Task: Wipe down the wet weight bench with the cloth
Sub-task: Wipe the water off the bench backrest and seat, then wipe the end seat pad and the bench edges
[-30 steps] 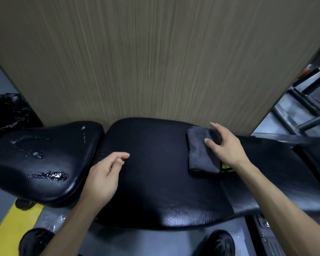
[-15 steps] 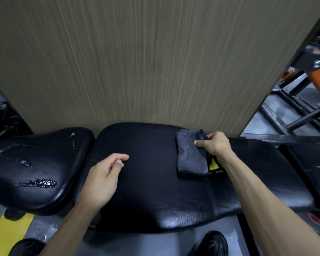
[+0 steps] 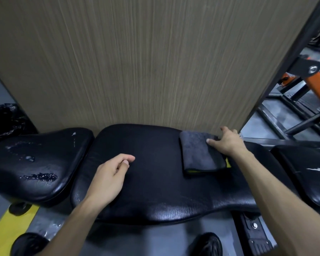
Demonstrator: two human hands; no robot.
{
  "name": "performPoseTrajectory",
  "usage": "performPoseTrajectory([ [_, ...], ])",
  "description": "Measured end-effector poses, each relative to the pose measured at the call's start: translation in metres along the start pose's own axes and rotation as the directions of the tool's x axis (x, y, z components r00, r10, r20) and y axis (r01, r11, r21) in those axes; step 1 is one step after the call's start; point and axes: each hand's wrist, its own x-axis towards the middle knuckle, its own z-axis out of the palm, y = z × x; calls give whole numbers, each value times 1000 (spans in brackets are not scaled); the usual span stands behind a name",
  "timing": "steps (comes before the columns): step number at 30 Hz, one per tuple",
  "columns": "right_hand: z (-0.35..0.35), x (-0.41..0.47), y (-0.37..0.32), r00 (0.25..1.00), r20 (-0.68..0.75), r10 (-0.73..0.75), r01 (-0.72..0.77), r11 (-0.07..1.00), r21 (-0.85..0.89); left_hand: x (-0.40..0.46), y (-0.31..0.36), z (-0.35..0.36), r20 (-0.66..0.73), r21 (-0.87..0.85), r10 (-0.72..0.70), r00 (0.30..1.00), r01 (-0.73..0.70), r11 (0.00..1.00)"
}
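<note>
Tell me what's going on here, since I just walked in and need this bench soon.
A person is wiping down a wet black weight bench. Their right hand presses a folded grey cloth on the long pad by the wood-grain wall. The left hand hangs loosely curled over the pad, holding nothing. Water puddles sit on the seat pad to the left, not yet wiped.

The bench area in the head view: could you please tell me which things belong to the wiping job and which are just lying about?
Part of the job:
- folded grey cloth, under the right hand
- long bench pad
- seat pad with water puddles
- left hand, resting on the long pad

Just lying about:
- orange machine frame
- black bag
- wooden panel
</note>
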Motion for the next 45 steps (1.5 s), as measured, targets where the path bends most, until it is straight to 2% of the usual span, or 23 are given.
performPoseTrajectory([
  [3,5,-13,-7,979,-110,-170,155,978,-137,-6,4,3,0,31,5,1000,-5,1000],
  [5,16,-21,-12,964,-49,-263,253,955,-153,-10,6,5,-8,38,16,1000,-15,999],
  [8,48,-34,-14,964,152,-216,236,964,-120,-14,1,5,-27,58,35,999,-34,998],
  [11,63,-39,-13,967,99,-235,245,964,-104,-17,-17,4,-57,121,73,996,-66,991],
  [14,60,-48,-29,943,138,-304,320,941,-110,-18,-39,-5,-134,215,138,981,-107,971],
  [16,75,-72,-58,875,197,-443,471,873,-129,-15,-55,-15,-191,218,138,972,-95,971],
  [19,118,-113,-106,659,230,-716,750,647,-136,-12,-75,-29,-217,228,146,965,-95,969],
  [20,125,-110,-117,613,231,-756,790,598,-138,-12,-82,-33,-219,233,151,964,-99,967],
  [21,128,-97,-124,608,220,-763,794,587,-157,-11,-88,-38,-224,230,148,963,-95,969],
  [22,129,-76,-130,648,187,-739,762,622,-182,-10,-93,-43,-232,222,142,962,-90,971],
  [23,126,-51,-133,719,142,-680,693,689,-212,-10,-98,-47,-244,212,138,960,-85,973],
  [25,116,-4,-142,875,63,-480,478,837,-267,-11,-107,-57,-260,200,133,956,-82,976],
  [26,114,13,-150,914,50,-403,400,874,-276,-12,-109,-61,-264,195,136,955,-86,977],
  [28,120,26,-174,918,53,-392,392,884,-255,-15,-112,-71,-279,173,133,951,-86,981],
  [34,172,-29,-305,734,83,-674,679,724,-125,-28,-116,-109,-412,127,118,903,-72,989],
  [36,188,-52,-324,651,82,-755,758,642,-116,-31,-116,-123,-454,123,116,884,-67,990],
  [39,201,-86,-305,567,66,-821,823,563,-74,-39,-120,-138,-489,111,114,865,-68,992],
  [42,199,-137,-270,486,74,-871,874,484,-36,-52,-121,-141,-514,42,41,857,-23,999],
  [45,198,-188,-242,395,104,-913,919,393,-39,-66,-115,-131,-481,22,7,877,4,1000],
])
